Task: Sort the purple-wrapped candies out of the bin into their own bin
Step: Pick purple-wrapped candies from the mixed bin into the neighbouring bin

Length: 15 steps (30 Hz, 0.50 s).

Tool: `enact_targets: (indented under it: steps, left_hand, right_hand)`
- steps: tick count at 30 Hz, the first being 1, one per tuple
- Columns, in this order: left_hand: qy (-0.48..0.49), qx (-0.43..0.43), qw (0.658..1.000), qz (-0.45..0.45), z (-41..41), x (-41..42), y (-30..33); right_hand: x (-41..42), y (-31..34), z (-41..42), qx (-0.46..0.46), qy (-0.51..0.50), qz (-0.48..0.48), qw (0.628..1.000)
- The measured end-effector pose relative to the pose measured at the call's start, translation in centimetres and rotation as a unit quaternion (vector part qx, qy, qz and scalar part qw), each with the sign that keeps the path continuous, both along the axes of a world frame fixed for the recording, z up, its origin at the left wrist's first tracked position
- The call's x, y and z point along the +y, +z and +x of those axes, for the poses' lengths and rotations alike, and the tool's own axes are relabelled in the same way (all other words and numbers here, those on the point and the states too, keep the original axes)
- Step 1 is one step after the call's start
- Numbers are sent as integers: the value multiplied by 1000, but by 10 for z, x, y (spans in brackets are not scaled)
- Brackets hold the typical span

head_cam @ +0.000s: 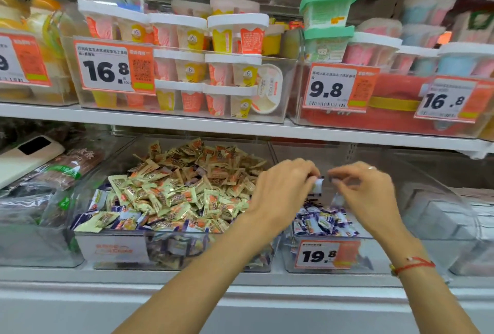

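A clear bin (pixel 112 246) on the lower shelf is heaped with gold-wrapped candies (pixel 187 181), with purple-wrapped candies (pixel 88 217) showing along its left and front edges. To its right stands a second clear bin (pixel 288 256) holding a pile of purple-wrapped candies (pixel 323 222). Both hands hover above this second bin. My left hand (pixel 280 189) pinches a small purple-and-white candy (pixel 318 185) at its fingertips. My right hand (pixel 366 189) is just right of it, fingers curled, with a blurred candy (pixel 337 198) below its fingers.
A 19.8 price tag (pixel 320 254) fronts the purple bin. Dark packets (pixel 48 173) and a white phone (pixel 29 157) lie at left. Another clear bin (pixel 441 216) stands at right. The shelf above (pixel 240 126) carries tubs of cups and price tags close over the bins.
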<state>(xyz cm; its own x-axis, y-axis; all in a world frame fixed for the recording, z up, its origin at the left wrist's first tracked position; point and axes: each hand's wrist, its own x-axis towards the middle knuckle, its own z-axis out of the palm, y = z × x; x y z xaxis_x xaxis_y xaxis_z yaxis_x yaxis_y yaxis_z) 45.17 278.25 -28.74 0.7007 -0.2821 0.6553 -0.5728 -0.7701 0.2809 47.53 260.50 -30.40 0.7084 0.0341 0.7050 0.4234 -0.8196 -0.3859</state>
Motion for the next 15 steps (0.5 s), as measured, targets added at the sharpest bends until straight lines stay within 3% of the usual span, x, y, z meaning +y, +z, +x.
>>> enact_targets:
  steps: [2, 4, 9, 12, 15]
  left_hand:
    - [4, 11, 996, 89, 9, -12, -3]
    - [17, 16, 995, 99, 9, -8, -8]
    - [90, 22, 994, 54, -11, 73, -15]
    - [145, 161, 970, 114, -16, 147, -21]
    - [103, 296, 920, 235, -10, 186, -27]
  right_hand:
    - [-7, -10, 3, 108, -37, -55, 992]
    - [-7, -13, 3, 156, -39, -69, 985]
    - [19, -2, -7, 89, 36, -24, 995]
    - [55, 7, -15, 80, 149, -27, 985]
    - [102, 10, -13, 161, 260, -113, 945]
